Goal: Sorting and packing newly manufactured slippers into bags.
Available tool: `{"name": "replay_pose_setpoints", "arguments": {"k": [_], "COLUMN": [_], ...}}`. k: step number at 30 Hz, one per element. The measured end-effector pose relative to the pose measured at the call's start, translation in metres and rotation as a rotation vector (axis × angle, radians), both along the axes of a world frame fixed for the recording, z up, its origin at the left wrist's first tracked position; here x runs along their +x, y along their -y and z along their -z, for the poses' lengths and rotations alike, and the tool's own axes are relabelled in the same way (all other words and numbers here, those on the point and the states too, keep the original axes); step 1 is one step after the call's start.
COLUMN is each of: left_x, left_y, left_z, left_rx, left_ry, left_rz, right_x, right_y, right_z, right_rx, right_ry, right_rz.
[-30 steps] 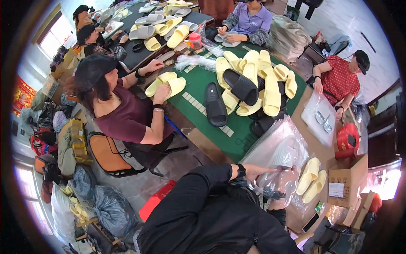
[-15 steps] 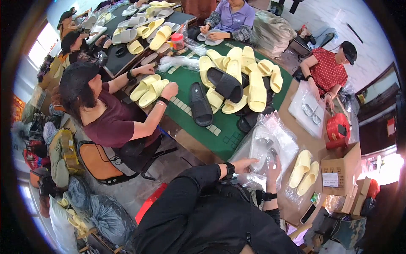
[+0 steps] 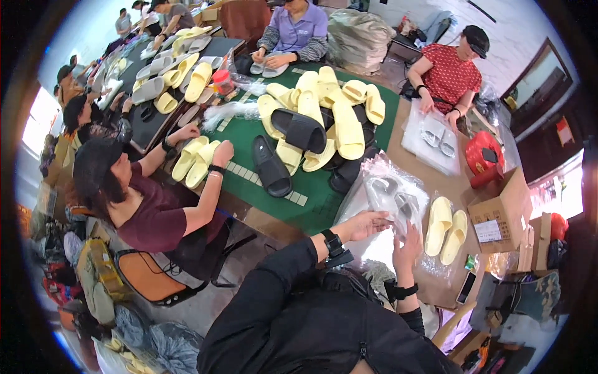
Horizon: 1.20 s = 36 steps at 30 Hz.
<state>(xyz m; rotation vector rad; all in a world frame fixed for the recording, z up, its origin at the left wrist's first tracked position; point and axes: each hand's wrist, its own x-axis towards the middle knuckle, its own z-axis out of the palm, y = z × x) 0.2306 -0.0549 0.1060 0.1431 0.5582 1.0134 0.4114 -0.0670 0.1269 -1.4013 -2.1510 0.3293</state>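
Observation:
A pair of grey slippers (image 3: 406, 204) lies inside a clear plastic bag (image 3: 377, 203), on a stack of similar bags in front of me. My left hand (image 3: 369, 224) is closed on the bag's near edge, thumb and fingers together. At the bag's near right side, my right hand (image 3: 408, 244) has its fingers closed on the film. Just right of it a cream-yellow slipper pair (image 3: 440, 224) rests on clear film. Beyond the bag are piled loose yellow slippers (image 3: 349, 128) and black slippers (image 3: 271, 167).
A person in maroon (image 3: 149, 206) at my left holds yellow slippers (image 3: 194, 161). Across sit a person in purple (image 3: 296, 31) and one in red (image 3: 450, 68), both handling grey slippers. An open cardboard box (image 3: 498, 215), red container (image 3: 484, 154) and phone (image 3: 466, 288) stand right.
The grey slippers sit farther from me within the bag, and both hands have come to its near end. My view has swung to the right.

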Motion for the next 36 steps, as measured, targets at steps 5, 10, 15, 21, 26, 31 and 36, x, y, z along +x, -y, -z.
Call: {"name": "replay_pose_setpoints", "arguments": {"k": [5, 10, 15, 21, 26, 31, 36], "left_x": [-0.007, -0.009, -0.014, -0.027, -0.024, -0.021, -0.025], "left_y": [-0.002, -0.002, -0.002, -0.005, -0.005, 0.011, 0.024], "left_z": [-0.002, -0.014, -0.006, -0.038, -0.055, -0.034, -0.028], "left_rx": [0.020, 0.073, 0.156, 0.294, 0.320, 0.303, 0.280], "left_ry": [0.049, -0.088, -0.299, -0.168, -0.280, -0.373, -0.342], "left_rz": [-0.022, 0.085, 0.167, 0.042, 0.061, 0.204, 0.293], "right_x": [-0.002, 0.008, 0.001, 0.006, -0.001, 0.000, 0.000], "right_y": [0.009, 0.002, 0.000, -0.005, -0.001, -0.005, -0.001], "right_z": [-0.020, -0.013, -0.028, -0.026, -0.053, -0.079, -0.067], "right_rx": [0.187, 0.256, 0.388, 0.381, 0.687, 0.234, -0.032], "right_ry": [0.253, 0.080, 0.148, 0.033, 0.159, 0.438, -0.166], "right_rz": [-0.068, -0.026, 0.028, 0.047, 0.137, 0.076, 0.129]}}
